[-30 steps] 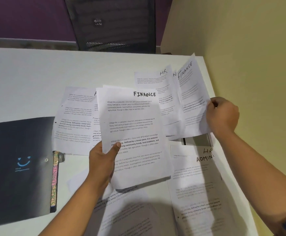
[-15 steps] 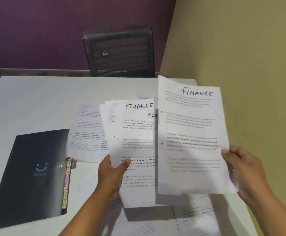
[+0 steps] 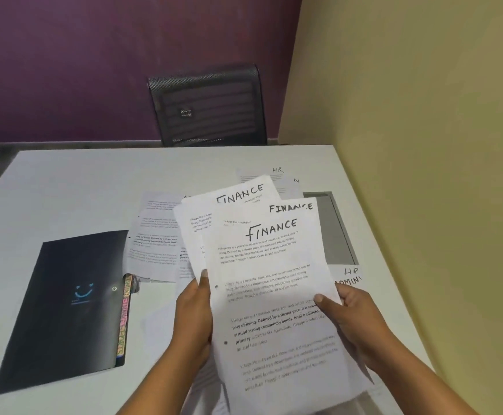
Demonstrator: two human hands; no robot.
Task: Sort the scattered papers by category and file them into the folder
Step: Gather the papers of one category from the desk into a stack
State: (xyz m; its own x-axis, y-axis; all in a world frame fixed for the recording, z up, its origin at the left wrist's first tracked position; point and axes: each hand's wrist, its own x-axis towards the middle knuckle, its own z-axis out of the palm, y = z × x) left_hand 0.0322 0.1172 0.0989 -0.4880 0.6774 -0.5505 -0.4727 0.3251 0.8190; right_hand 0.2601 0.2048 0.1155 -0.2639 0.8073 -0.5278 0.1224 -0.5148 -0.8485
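Left grip [image 3: 193, 322] and right grip [image 3: 355, 317] pinch the fanned Finance sheets [image 3: 271, 265] at opposite edges, probably squaring one category; folder [image 3: 64, 319] lies to their left.

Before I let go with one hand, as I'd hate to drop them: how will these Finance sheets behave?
Probably floppy: the Finance sheets are thin loose paper, held by the left hand and right hand at opposite edges. Likely to slide apart, since three headings show fanned. Light, so one grip should hold them.
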